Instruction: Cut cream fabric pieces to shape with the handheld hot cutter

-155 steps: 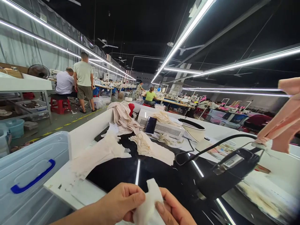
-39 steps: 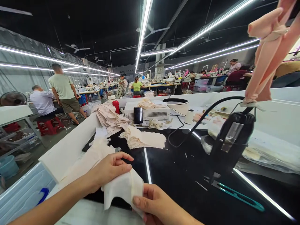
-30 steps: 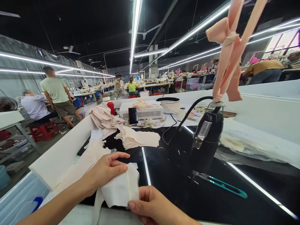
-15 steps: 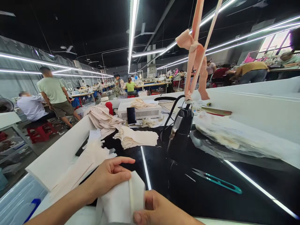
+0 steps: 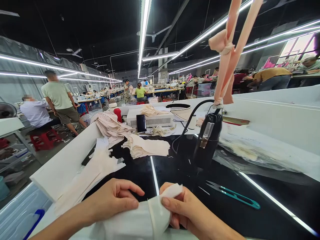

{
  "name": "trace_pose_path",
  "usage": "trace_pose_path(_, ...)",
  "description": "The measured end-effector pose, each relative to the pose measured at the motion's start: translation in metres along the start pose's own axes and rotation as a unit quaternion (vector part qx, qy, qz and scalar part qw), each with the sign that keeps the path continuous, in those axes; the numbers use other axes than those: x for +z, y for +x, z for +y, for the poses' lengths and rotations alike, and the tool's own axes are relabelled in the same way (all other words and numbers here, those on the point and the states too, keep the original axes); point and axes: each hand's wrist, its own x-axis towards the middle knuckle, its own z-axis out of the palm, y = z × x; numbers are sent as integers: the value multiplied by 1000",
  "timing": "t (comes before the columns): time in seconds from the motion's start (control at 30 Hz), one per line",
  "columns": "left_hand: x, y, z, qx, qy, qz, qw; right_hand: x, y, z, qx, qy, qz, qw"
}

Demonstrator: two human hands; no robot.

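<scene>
A white fabric piece with a raised seam or strip across it lies at the front edge of the black table, between my hands. My left hand has its thumb on the fabric's upper edge and its fingers curled over, partly hidden. On the other side, my right hand pinches the fabric's end between thumb and fingers, and a corner sticks up above the thumb. Teal-handled thread snips lie to the right of my right hand. Beyond my hands rests a stack of cream fabric pieces.
A black device with a cord hangs from knotted pink fabric strips. Plastic-wrapped material lies at the right. More pale cut pieces spread along the left. A white box and a phone stand at the back.
My right hand has moved up and right, turning the fabric's end upward and tilting the seam. My left hand has shifted slightly down. The black device and pink strips have swung right.
</scene>
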Motion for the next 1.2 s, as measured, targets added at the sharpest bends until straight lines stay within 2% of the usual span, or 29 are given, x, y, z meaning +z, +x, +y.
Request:
trace_pose_path(0.07,-5,1,-4,-13,43,-1,999,-7,1,-4,-9,-111,24,993)
trace_pose_path(0.13,-12,6,-9,-13,92,17,995,-13,10,-6,-27,-236,57,970)
trace_pose_path(0.2,-18,15,-15,12,198,62,978,-18,23,-7,-44,-326,83,941)
trace_pose_path(0.23,-21,19,-18,33,277,91,956,-20,30,-8,-52,-355,91,929)
trace_pose_path(0.3,-23,27,-22,79,422,145,892,-22,43,-9,-74,-407,101,905)
trace_pose_path(0.37,-21,32,-25,107,496,175,844,-22,51,-10,-102,-467,108,872)
trace_pose_path(0.47,-8,36,-30,169,524,156,820,-22,58,-11,-136,-543,113,821)
trace_pose_path(0.57,11,38,-40,286,536,100,788,-23,62,-12,-148,-595,111,782)
trace_pose_path(0.63,22,40,-46,328,526,73,781,-26,65,-13,-147,-620,113,762)
trace_pose_path(0.73,32,43,-52,334,524,47,782,-36,67,-15,-147,-657,140,726)
trace_pose_path(0.83,33,42,-52,329,528,39,781,-44,65,-18,-157,-688,179,686)
trace_pose_path(0.9,32,41,-51,328,529,34,782,-44,61,-17,-174,-700,183,668)
trace_pose_path(1.1,29,41,-56,317,533,26,784,-20,37,0,-232,-722,79,647)
trace_pose_path(1.2,27,42,-58,317,525,21,789,-12,28,12,-237,-732,57,636)
